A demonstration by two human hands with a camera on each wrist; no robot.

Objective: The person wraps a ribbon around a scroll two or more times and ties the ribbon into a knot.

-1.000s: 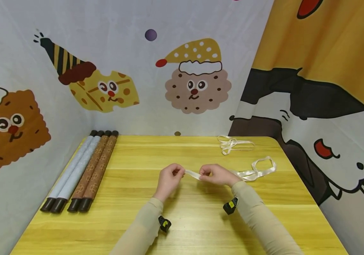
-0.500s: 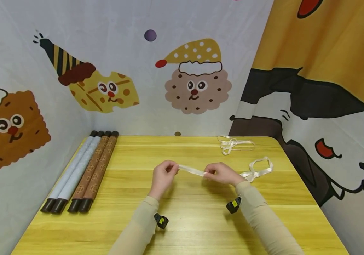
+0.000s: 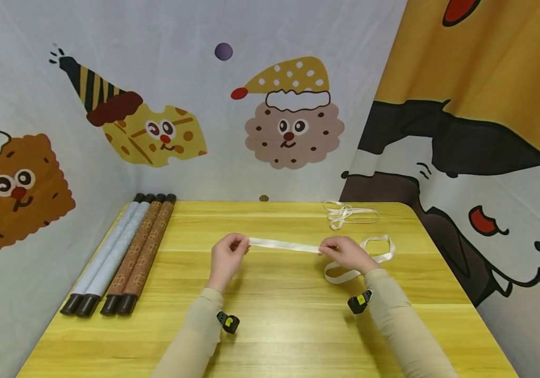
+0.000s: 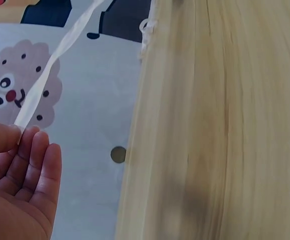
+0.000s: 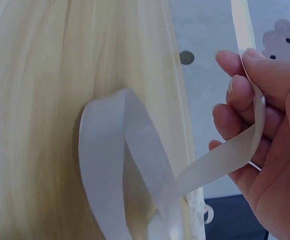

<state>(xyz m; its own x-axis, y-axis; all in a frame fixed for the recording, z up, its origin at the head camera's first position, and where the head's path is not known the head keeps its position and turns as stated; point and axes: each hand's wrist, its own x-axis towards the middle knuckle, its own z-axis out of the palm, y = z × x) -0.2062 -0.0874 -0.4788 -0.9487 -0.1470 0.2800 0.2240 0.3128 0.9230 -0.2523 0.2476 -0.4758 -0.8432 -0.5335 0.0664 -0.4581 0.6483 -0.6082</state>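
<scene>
A white satin ribbon (image 3: 285,245) is stretched between both hands above the table. Its end is pinched between thumb and fingertips of my left hand (image 3: 227,258), whose other fingers curl loosely in the left wrist view. My right hand (image 3: 351,254) pinches the same ribbon (image 5: 243,27) farther along with thumb and forefinger. From there the ribbon runs across the palm, and its slack hangs in loops below and behind the right hand, down toward the table (image 3: 293,315).
A second, loosely bundled white ribbon (image 3: 343,215) lies at the back right of the table. Along the left side lie two pale blue rolls (image 3: 120,247) and two brown patterned rolls (image 3: 149,247), all with black ends. Printed curtains (image 3: 232,178) stand behind the table.
The hands have moved apart, left hand to the left and right hand to the right, both slightly farther forward. The ribbon span between them has lengthened, and the loops by the right hand have shifted.
</scene>
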